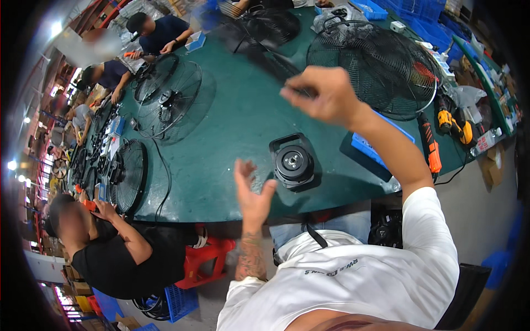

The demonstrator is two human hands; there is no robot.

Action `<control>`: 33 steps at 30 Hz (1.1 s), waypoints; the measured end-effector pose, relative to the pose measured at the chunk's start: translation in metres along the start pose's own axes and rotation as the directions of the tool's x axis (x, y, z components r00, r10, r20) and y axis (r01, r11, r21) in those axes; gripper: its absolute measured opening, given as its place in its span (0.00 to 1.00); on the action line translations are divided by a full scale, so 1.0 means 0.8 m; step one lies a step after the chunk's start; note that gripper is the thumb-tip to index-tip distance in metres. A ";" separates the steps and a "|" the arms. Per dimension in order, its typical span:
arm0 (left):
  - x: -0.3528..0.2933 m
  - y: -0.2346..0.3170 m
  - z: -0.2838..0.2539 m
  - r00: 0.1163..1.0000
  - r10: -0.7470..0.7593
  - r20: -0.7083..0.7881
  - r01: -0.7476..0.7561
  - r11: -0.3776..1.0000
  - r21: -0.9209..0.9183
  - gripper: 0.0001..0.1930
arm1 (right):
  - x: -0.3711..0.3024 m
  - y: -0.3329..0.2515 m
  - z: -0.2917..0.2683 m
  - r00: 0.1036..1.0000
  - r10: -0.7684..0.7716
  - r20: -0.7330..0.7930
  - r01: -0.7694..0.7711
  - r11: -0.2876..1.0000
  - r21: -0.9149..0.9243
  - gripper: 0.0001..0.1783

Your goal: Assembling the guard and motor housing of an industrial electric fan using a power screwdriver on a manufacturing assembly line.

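The left hand [254,193], fingers spread, is just left of the black motor unit [293,161]; beyond that unit, the right hand [327,98] pinches a blurred dark strip [275,65].

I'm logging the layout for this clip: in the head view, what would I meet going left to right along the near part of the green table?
Black fan grille, black cord, open left hand, round black motor unit, blue bin, orange-and-black tool.
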State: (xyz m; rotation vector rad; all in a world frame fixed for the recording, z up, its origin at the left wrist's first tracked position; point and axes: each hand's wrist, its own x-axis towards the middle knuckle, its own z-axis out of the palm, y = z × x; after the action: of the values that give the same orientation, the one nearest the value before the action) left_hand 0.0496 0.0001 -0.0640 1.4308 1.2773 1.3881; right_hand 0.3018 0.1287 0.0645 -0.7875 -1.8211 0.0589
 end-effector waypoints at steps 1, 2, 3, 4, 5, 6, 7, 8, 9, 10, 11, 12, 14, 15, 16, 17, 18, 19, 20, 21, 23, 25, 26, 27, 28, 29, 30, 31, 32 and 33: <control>0.015 0.023 -0.012 1.000 0.028 -0.015 -0.029 0.994 -0.103 0.53 | -0.007 -0.014 0.002 0.946 -0.299 0.121 0.317 0.933 -0.169 0.11; 0.031 0.045 -0.023 0.995 0.079 -0.065 -0.093 0.965 -0.246 0.47 | -0.019 -0.031 0.003 0.891 -0.384 0.243 0.438 0.869 -0.232 0.08; 0.045 0.066 -0.035 0.990 0.102 -0.101 -0.133 0.913 -0.385 0.43 | -0.030 -0.048 0.011 0.846 -0.448 0.288 0.521 0.809 -0.273 0.08; 0.055 0.082 -0.041 0.991 0.067 -0.116 -0.106 0.920 -0.378 0.43 | -0.042 -0.064 0.017 0.804 -0.486 0.342 0.586 0.745 -0.319 0.09; 0.063 0.093 -0.046 0.986 0.000 -0.167 -0.077 0.886 -0.457 0.42 | -0.056 -0.081 0.016 0.793 -0.469 0.389 0.593 0.740 -0.318 0.08; 0.064 0.098 -0.051 0.984 -0.003 -0.178 -0.097 0.828 -0.553 0.42 | -0.070 -0.097 0.014 0.793 -0.483 0.372 0.601 0.724 -0.339 0.07; 0.062 0.099 -0.055 0.972 -0.091 -0.218 -0.040 0.845 -0.532 0.42 | -0.080 -0.109 0.007 0.800 -0.460 0.385 0.584 0.744 -0.323 0.07; 0.060 0.095 -0.059 0.982 -0.116 -0.150 0.007 0.813 -0.583 0.40 | -0.086 -0.116 0.001 0.801 -0.484 0.352 0.589 0.741 -0.323 0.09; 0.057 0.087 -0.063 0.989 -0.129 -0.065 0.060 0.774 -0.630 0.40 | -0.093 -0.119 -0.014 0.835 -0.441 0.330 0.504 0.853 -0.134 0.19; 0.054 0.076 -0.067 0.985 -0.155 -0.073 0.076 0.777 -0.625 0.40 | -0.104 -0.121 -0.041 0.871 -0.319 0.372 0.367 0.928 -0.063 0.33; 0.048 0.063 -0.071 0.987 -0.160 -0.016 0.110 0.747 -0.656 0.41 | -0.113 -0.113 -0.066 0.933 -0.255 0.252 0.282 0.956 -0.079 0.33; 0.040 0.049 -0.075 0.977 -0.212 0.021 0.173 0.731 -0.660 0.42 | -0.117 -0.102 -0.113 0.963 -0.132 0.236 0.182 0.962 -0.203 0.43; 0.022 0.023 -0.084 0.975 -0.215 0.049 0.190 0.705 -0.684 0.44 | -0.138 -0.069 -0.132 0.915 0.227 -0.333 -0.312 0.922 -0.230 0.44; 0.014 0.012 -0.088 0.970 -0.224 0.100 0.229 0.679 -0.698 0.44 | -0.153 -0.054 -0.133 0.793 0.455 -0.404 -0.514 0.857 -0.043 0.44; 0.007 0.003 -0.092 0.960 -0.235 0.155 0.275 0.665 -0.695 0.45 | -0.171 -0.047 -0.129 0.817 0.456 -0.352 -0.505 0.861 -0.057 0.44; 0.004 -0.006 -0.094 0.948 -0.252 0.193 0.314 0.661 -0.681 0.46 | -0.189 -0.043 -0.125 0.689 0.704 -0.175 -0.632 0.701 0.332 0.44; 0.001 -0.013 -0.096 0.943 -0.274 0.188 0.324 0.639 -0.698 0.46 | -0.203 -0.042 -0.122 0.494 0.867 0.060 -0.703 0.358 0.614 0.44; 0.000 -0.018 -0.097 0.937 -0.274 0.215 0.346 0.658 -0.669 0.46 | -0.218 -0.043 -0.111 0.469 0.867 0.168 -0.755 0.295 0.585 0.44; 0.000 -0.022 -0.098 0.926 -0.294 0.237 0.377 0.680 -0.629 0.46 | -0.227 -0.040 -0.105 0.492 0.847 0.200 -0.746 0.292 0.599 0.44; 0.001 -0.026 -0.098 0.922 -0.311 0.230 0.385 0.678 -0.626 0.47 | -0.233 -0.038 -0.097 0.468 0.867 0.168 -0.774 0.311 0.551 0.43; 0.001 -0.031 -0.098 0.920 -0.310 0.242 0.392 0.691 -0.607 0.47 | -0.238 -0.033 -0.087 0.446 0.886 0.125 -0.789 0.323 0.522 0.41; 0.002 -0.037 -0.099 0.908 -0.343 0.243 0.419 0.707 -0.570 0.47 | -0.235 -0.026 -0.080 0.398 0.900 0.177 -0.815 0.258 0.518 0.40; 0.001 -0.040 -0.101 0.902 -0.349 0.253 0.430 0.701 -0.569 0.47 | -0.234 -0.024 -0.078 0.383 0.903 0.194 -0.822 0.237 0.519 0.39; 0.001 -0.044 -0.103 0.903 -0.348 0.253 0.429 0.690 -0.583 0.48 | -0.234 -0.022 -0.077 0.374 0.902 0.216 -0.833 0.224 0.505 0.38; 0.001 -0.049 -0.105 0.901 -0.357 0.248 0.433 0.688 -0.583 0.49 | -0.235 -0.021 -0.076 0.360 0.909 0.211 -0.838 0.216 0.502 0.38; 0.002 -0.052 -0.111 0.898 -0.336 0.284 0.439 0.656 -0.614 0.50 | -0.237 -0.021 -0.074 0.368 0.904 0.217 -0.828 0.213 0.519 0.39; 0.000 -0.056 -0.112 0.894 -0.345 0.287 0.448 0.648 -0.616 0.50 | -0.240 -0.022 -0.074 0.367 0.905 0.216 -0.822 0.208 0.530 0.40; -0.003 -0.059 -0.115 0.898 -0.330 0.291 0.439 0.648 -0.622 0.50 | -0.243 -0.023 -0.072 0.360 0.909 0.209 -0.830 0.211 0.516 0.40; -0.006 -0.062 -0.116 0.902 -0.321 0.290 0.432 0.660 -0.614 0.51 | -0.247 -0.024 -0.071 0.355 0.906 0.228 -0.835 0.198 0.514 0.40; -0.009 -0.064 -0.116 0.899 -0.325 0.294 0.438 0.647 -0.625 0.51 | -0.250 -0.024 -0.069 0.342 0.911 0.229 -0.848 0.194 0.494 0.40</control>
State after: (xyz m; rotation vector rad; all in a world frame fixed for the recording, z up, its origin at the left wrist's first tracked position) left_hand -0.0490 -0.0070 -0.1038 0.6812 0.7642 1.2245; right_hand 0.3760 -0.0114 -0.0706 -1.2913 -0.8644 1.2478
